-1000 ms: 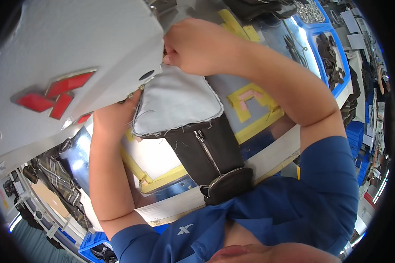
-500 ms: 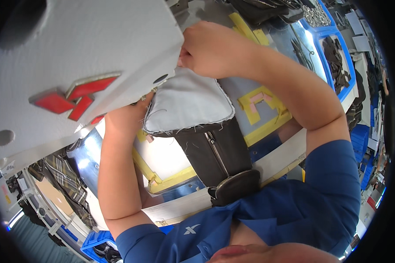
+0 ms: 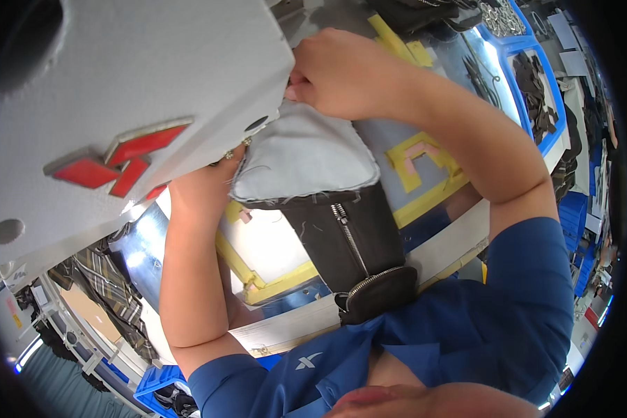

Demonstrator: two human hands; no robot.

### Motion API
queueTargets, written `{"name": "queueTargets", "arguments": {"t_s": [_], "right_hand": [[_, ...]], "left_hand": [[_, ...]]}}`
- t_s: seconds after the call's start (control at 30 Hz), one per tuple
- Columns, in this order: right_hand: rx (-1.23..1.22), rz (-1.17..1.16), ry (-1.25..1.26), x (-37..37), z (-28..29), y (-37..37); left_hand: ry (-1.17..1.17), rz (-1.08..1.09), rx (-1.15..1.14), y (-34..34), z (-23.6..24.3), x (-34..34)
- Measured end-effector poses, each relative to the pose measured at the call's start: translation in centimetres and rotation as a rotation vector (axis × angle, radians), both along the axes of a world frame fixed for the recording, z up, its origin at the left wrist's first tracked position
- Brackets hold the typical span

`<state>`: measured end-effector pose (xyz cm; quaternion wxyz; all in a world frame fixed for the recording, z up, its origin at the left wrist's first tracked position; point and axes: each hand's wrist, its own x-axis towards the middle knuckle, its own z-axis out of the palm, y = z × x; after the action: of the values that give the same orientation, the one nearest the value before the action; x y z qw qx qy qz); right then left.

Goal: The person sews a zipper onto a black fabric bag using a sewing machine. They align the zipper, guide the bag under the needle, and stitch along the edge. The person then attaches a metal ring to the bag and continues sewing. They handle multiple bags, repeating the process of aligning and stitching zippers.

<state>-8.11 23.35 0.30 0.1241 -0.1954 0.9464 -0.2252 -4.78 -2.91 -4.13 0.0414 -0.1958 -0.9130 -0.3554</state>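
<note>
A dark bag (image 3: 361,244) with a metal zipper stretches from the machine toward my chest. Its far end shows a pale lining panel (image 3: 303,157) with a raw, frayed seam and loose threads. My right hand (image 3: 334,73), fingers curled in, grips the bag's far edge close against the grey-white sewing machine head (image 3: 188,76). At the panel's left edge is my left hand (image 3: 202,188); its fingers are mostly hidden behind the machine head. The needle area is also hidden by it.
Yellow tape guides (image 3: 425,164) are stuck on the table around the bag. Tweezers or scissors (image 3: 477,76) lie at the right, near blue bins (image 3: 554,139) of dark pieces and metal hardware. Plaid fabric (image 3: 104,279) hangs at the left.
The bag and its lining panel have shifted slightly away from me, and the panel's near seam sits farther up. My right hand keeps its hold, moved very little.
</note>
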Motion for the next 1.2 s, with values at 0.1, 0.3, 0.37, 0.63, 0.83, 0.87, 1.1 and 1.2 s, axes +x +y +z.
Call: {"name": "queueTargets", "arguments": {"t_s": [0.1, 0.3, 0.37, 0.63, 0.83, 0.87, 1.1, 1.2], "right_hand": [[0.019, -0.014, -0.015, 0.1, 1.1, -0.6], [-0.014, -0.011, -0.022, 0.0, 0.8, -0.7], [-0.08, -0.001, -0.019, -0.1, 0.4, 0.0], [-0.128, 0.072, 0.07, -0.3, -0.6, 1.4], [-0.151, 0.092, 0.184, -0.1, -1.5, 0.7], [-0.134, 0.086, 0.211, -0.1, -1.8, 0.7], [-0.117, 0.086, 0.276, -0.5, -2.6, 0.6], [-0.112, 0.1, 0.23, -0.5, -2.3, 0.1]], "left_hand": [[0.137, -0.069, -0.053, -0.5, -0.5, -0.9], [-0.073, -0.005, -0.31, -1.7, 1.6, 0.8], [-0.095, -0.017, -0.527, -1.5, 3.8, 2.4], [0.039, -0.258, -0.293, 2.1, 11.2, 7.1], [-0.076, -0.414, -0.121, 2.9, 7.2, 4.9], [-0.062, -0.412, -0.155, 3.1, 7.3, 5.0], [0.049, -0.473, -0.366, 3.9, 7.2, 5.5], [-0.004, -0.471, -0.412, 3.6, 7.5, 5.4]]}}
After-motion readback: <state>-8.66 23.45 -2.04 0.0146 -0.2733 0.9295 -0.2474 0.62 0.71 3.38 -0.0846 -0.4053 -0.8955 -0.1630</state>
